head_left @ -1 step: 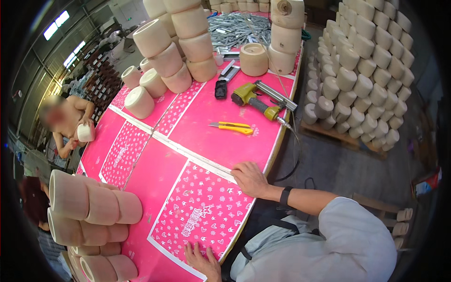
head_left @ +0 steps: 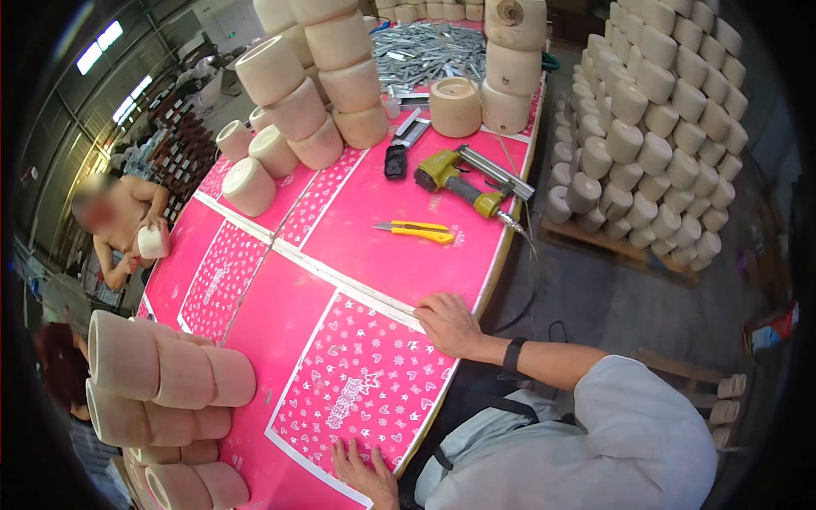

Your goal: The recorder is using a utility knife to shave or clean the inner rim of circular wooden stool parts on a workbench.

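Observation:
My left hand (head_left: 365, 478) lies on the pink printed table cover (head_left: 280, 374) at the near edge, fingers spread and nothing in them. Farther up the same edge, my right hand (head_left: 449, 325) rests with its fingers stretched beside a pale seam strip (head_left: 344, 279). A black band circles the right wrist. Beyond that hand lies a yellow utility knife (head_left: 422, 231) with its blade out. Past the knife is a yellow-green nail gun (head_left: 440, 170) with a hose attached. A black block-like thing (head_left: 396, 161) sits beside a silver metal piece (head_left: 411, 130).
Pale wooden round blocks are stacked at the near left (head_left: 123, 353) and far side (head_left: 344, 83). Behind is a heap of metal parts (head_left: 429, 55). A loaded pallet (head_left: 616, 246) stands right of the table. Across the table, a person (head_left: 127, 212) holds a block (head_left: 154, 241).

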The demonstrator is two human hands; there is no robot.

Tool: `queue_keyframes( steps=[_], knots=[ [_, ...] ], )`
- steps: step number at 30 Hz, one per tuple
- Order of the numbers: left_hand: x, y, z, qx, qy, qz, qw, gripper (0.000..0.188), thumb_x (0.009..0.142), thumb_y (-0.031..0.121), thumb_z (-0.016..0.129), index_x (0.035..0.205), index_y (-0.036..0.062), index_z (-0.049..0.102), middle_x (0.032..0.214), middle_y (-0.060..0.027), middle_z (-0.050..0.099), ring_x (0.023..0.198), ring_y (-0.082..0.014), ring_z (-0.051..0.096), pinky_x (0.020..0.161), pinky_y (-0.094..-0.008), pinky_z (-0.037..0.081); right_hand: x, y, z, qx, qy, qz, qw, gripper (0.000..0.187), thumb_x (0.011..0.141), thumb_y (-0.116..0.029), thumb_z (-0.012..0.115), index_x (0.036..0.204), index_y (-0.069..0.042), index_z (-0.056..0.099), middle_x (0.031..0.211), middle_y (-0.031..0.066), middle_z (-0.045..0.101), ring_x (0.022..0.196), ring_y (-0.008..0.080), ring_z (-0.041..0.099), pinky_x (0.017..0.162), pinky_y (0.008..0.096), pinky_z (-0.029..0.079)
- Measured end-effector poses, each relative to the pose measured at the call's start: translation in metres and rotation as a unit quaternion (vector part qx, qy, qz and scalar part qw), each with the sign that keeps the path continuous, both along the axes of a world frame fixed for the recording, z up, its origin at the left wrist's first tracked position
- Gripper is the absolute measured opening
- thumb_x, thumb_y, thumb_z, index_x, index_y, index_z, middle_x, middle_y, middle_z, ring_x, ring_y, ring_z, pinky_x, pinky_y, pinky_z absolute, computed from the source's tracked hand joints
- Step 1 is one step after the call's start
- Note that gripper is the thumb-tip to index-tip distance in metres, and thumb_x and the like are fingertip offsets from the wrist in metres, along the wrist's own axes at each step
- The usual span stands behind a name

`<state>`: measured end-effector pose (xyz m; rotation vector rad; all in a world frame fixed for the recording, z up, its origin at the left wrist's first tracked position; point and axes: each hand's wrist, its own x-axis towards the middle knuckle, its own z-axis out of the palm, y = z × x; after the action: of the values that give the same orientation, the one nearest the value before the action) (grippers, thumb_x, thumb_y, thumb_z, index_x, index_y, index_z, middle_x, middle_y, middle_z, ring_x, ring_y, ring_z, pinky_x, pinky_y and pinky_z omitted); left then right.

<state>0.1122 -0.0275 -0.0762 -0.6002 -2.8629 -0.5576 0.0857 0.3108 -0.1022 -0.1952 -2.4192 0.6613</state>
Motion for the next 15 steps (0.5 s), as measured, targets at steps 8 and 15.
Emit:
queue_keyframes(
  steps=[8, 15],
  knots=[
    [-0.003, 0.015, -0.003, 0.009, -0.001, -0.026, 1.000, 0.044, 0.093, 0.026, 0.063, 0.128, -0.0009, 0.058, 0.137, -0.0280, 0.049, 0.127, -0.0439, 0.044, 0.109, -0.0529, 0.032, 0.003, 0.013, -0.009, -0.021, -0.021, -0.012, 1.000, 0.021, 0.087, -0.013, 0.053, 0.102, -0.002, 0.063, 0.111, 0.0126, 0.057, 0.105, 0.0278, 0.052, 0.090, 0.0404, 0.040],
    [0.003, 0.033, 0.007, -0.051, 0.052, 0.004, 0.997, 0.044, 0.096, 0.028, 0.059, 0.120, -0.0092, 0.059, 0.129, -0.0301, 0.053, 0.122, -0.0435, 0.049, 0.108, -0.0497, 0.036, -0.005, 0.005, -0.014, -0.041, 0.019, -0.023, 0.999, 0.019, 0.087, -0.011, 0.053, 0.095, 0.002, 0.064, 0.114, 0.0155, 0.059, 0.111, 0.0266, 0.051, 0.091, 0.0384, 0.041]
  ],
)
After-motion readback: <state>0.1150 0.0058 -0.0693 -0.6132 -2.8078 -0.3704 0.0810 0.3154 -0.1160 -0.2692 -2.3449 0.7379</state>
